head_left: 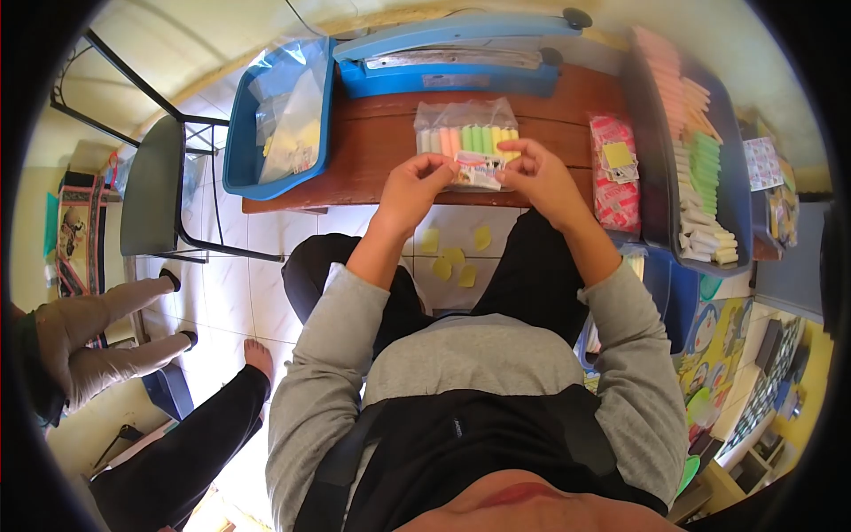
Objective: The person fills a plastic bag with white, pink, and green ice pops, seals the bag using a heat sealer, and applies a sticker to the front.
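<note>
A clear plastic bag (465, 116) lies near the front edge of the brown table (381, 133). Inside it stands a row of pastel sticks (476, 139) in white, orange, green and yellow. A small printed label (479, 168) shows at the bag's near end. My left hand (421, 182) is closed at the label's left edge, thumb and fingers pinching the bag there. At the right edge, my right hand (534, 177) pinches the bag, its index finger bent over the yellow sticks.
Behind the bag stands a blue heat sealer (443, 80). A blue tray (233, 151) with plastic bags is on the left. On the right, a red-and-white pack (613, 199) lies beside a dark bin (651, 168) of sticks. Yellow paper pieces (453, 255) lie on the floor. Other people's legs (191, 443) show at left.
</note>
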A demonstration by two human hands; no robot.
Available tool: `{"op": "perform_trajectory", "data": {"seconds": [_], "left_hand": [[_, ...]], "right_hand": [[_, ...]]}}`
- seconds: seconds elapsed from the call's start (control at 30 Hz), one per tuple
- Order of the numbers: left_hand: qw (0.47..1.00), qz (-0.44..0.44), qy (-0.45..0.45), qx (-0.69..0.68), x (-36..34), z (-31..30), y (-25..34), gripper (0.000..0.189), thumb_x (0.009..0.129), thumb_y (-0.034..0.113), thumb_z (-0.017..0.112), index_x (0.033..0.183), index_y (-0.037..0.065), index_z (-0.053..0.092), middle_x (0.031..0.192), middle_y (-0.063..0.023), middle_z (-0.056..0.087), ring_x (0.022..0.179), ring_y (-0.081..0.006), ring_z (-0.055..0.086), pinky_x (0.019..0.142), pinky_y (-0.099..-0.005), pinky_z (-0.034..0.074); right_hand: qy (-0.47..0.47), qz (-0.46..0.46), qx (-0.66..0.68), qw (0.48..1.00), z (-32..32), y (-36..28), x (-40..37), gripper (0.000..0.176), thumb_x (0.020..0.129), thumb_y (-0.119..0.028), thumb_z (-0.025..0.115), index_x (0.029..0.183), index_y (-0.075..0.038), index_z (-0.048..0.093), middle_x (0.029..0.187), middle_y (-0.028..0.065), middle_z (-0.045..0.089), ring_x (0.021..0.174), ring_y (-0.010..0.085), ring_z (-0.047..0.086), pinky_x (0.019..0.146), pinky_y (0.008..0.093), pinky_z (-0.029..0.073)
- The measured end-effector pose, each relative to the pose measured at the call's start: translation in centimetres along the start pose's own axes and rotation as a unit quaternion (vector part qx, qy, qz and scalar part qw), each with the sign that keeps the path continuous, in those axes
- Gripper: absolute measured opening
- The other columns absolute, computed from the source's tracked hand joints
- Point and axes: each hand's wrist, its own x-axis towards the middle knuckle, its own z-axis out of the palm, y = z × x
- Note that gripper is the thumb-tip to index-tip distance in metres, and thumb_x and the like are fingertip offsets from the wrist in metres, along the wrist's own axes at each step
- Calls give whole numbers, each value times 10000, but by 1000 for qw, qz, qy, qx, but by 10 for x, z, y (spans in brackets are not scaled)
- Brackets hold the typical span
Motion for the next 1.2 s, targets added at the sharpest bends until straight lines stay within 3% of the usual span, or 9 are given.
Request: {"op": "perform_trajectory", "data": {"seconds": [0.17,0.27,0.47,0.63,0.77,0.87,0.93,1.07,1.2], "left_hand": [[955,9,79,284,51,-16,-27,297,837,323,749,889,31,733,884,-50,681,822,-112,617,716,-299,490],[928,8,127,349,57,-11,-27,296,778,412,757,854,126,763,939,-130,663,880,-296,648,795,-393,496],[886,22,138,442,68,-12,-39,328,786,407,750,861,87,760,921,-127,655,870,-273,655,774,-383,502],[879,-24,108,464,69,-9,-33,302,783,436,723,867,146,724,1009,-94,624,1069,-293,581,921,-465,422],[829,39,228,509,59,0,-19,435,794,449,714,1007,78,636,1006,-114,620,1030,-313,593,900,-456,443],[913,2,165,372,74,-28,-38,502,805,455,709,1062,47,568,1044,-154,640,1015,-335,617,878,-445,476],[901,-22,166,399,74,-33,-35,553,789,482,725,1072,25,595,1008,-162,677,982,-328,647,856,-426,498],[882,-106,107,446,68,-32,-15,603,791,481,726,1169,34,583,1137,-217,666,1119,-326,624,929,-412,489],[869,-89,95,477,68,-29,-12,658,804,482,714,1250,22,566,1161,-200,666,1137,-324,618,964,-397,479]], "right_hand": [[55,39,-187,980,-12,15,67,533,758,-116,799,1207,-11,529,892,80,669,864,146,633,754,279,491],[71,56,-304,948,-12,23,87,577,704,-174,836,1179,-36,540,942,121,674,911,222,648,794,339,498],[82,68,-352,930,-3,17,91,549,680,-208,840,1105,-56,528,1009,167,668,994,332,647,845,410,494],[72,82,-390,914,4,7,87,552,685,-205,831,1095,-65,489,1024,170,656,985,356,643,828,440,493],[64,-47,-485,871,9,-2,78,387,768,-279,771,995,-58,549,979,148,635,955,358,614,796,469,481],[-3,-208,-502,839,5,29,99,315,839,-345,692,915,-55,595,923,136,618,938,354,589,784,477,469],[-107,-270,-494,820,14,47,112,300,881,-358,629,876,-58,623,927,136,606,976,329,577,799,483,475],[-149,-194,-568,786,8,6,132,416,845,-452,637,1024,-76,647,1073,142,629,1023,324,584,876,454,439],[-170,-93,-614,765,-2,3,148,600,840,-512,658,1294,-133,561,1197,123,619,1161,302,531,965,470,395]]}}
